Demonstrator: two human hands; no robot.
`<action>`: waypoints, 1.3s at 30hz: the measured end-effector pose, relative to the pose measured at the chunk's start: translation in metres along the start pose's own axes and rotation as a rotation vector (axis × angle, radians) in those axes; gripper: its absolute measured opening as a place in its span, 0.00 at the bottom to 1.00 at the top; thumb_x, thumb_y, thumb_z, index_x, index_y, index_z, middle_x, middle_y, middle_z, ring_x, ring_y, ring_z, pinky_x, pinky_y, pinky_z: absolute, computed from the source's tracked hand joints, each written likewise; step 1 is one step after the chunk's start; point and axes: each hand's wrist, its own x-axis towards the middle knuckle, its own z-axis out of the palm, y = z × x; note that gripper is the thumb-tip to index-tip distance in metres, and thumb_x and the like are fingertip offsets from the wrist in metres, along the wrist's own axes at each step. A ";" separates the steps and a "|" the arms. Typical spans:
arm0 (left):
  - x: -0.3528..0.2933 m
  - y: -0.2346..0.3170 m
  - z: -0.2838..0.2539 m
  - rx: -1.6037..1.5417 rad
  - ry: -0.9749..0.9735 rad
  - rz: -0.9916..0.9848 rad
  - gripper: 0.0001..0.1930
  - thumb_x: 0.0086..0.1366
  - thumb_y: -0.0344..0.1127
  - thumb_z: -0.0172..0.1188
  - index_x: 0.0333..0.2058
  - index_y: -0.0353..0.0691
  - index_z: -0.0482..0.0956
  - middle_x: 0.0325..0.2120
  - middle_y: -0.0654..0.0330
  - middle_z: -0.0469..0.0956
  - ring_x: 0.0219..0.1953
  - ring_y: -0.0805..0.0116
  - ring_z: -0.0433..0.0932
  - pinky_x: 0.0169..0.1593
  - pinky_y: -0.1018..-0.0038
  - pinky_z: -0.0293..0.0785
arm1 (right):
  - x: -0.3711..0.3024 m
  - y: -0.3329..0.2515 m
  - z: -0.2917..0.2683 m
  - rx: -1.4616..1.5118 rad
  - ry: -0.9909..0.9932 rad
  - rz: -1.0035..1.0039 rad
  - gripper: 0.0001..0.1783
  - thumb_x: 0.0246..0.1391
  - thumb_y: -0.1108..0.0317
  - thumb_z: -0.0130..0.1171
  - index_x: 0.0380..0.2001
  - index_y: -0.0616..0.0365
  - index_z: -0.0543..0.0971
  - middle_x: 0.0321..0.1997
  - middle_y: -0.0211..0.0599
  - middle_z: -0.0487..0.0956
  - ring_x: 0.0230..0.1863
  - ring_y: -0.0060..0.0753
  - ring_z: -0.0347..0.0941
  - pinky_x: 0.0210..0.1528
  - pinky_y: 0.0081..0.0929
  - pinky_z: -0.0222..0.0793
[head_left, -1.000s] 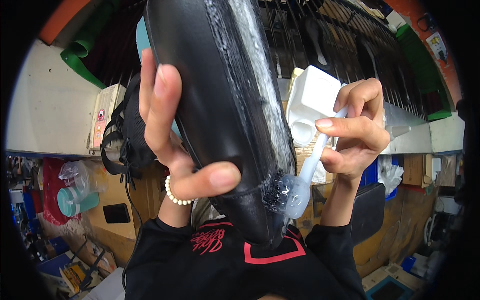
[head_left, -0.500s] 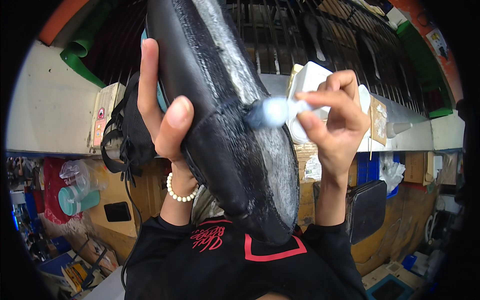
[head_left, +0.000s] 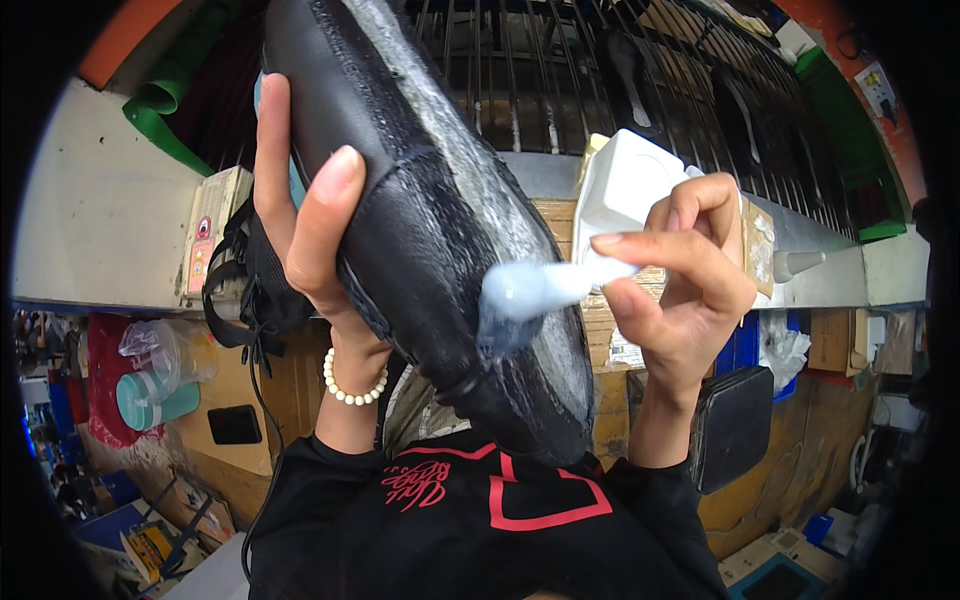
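Note:
My left hand (head_left: 310,230) grips a black shoe (head_left: 420,200) by its side, thumb on the upper, with the bottom turned toward me. A wet whitish glue streak runs along that bottom. My right hand (head_left: 680,290) pinches a small brush whose glue-laden whitish head (head_left: 520,295) touches the lower part of the shoe's bottom. A white square container (head_left: 625,190) sits right behind my right fingers, and I cannot tell whether the hand holds it. A white bead bracelet (head_left: 350,385) circles my left wrist.
A rack of metal bars (head_left: 560,70) with dark shoe parts spans the top. A white nozzle bottle (head_left: 800,262) lies on the ledge at right. Black laces and fabric (head_left: 250,290) hang left, a teal cup (head_left: 150,395) below them, and a black pad (head_left: 730,425) lower right.
The brush swept from the shoe's lower tip up to its middle, then back down a little. The glue streak has grown longer. My left thumb shifted higher on the upper.

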 end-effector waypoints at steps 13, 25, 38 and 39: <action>0.003 -0.006 -0.008 0.072 -0.100 0.024 0.34 0.59 0.40 0.71 0.61 0.44 0.65 0.64 0.36 0.64 0.67 0.41 0.66 0.63 0.56 0.70 | 0.001 0.019 -0.012 0.167 -0.053 -0.142 0.23 0.21 0.63 0.83 0.31 0.49 0.91 0.35 0.27 0.61 0.34 0.25 0.62 0.33 0.20 0.56; 0.005 0.008 -0.011 0.173 -0.197 -0.114 0.42 0.56 0.47 0.72 0.65 0.41 0.62 0.63 0.45 0.68 0.69 0.44 0.63 0.70 0.53 0.59 | -0.004 0.016 -0.018 0.126 -0.064 -0.067 0.20 0.29 0.59 0.80 0.31 0.51 0.90 0.36 0.28 0.62 0.35 0.25 0.63 0.34 0.20 0.57; 0.003 0.002 -0.011 0.040 -0.230 -0.041 0.43 0.49 0.33 0.75 0.64 0.37 0.66 0.63 0.45 0.70 0.68 0.48 0.65 0.69 0.58 0.63 | 0.005 0.027 -0.019 0.162 -0.079 -0.201 0.25 0.20 0.62 0.83 0.32 0.50 0.91 0.34 0.27 0.61 0.34 0.25 0.61 0.33 0.21 0.53; 0.002 0.006 -0.012 0.044 -0.255 -0.133 0.44 0.49 0.33 0.75 0.65 0.37 0.65 0.63 0.46 0.69 0.68 0.49 0.65 0.69 0.59 0.63 | 0.004 0.027 -0.018 0.164 -0.075 -0.201 0.25 0.20 0.62 0.83 0.32 0.50 0.91 0.34 0.27 0.61 0.34 0.25 0.61 0.33 0.21 0.53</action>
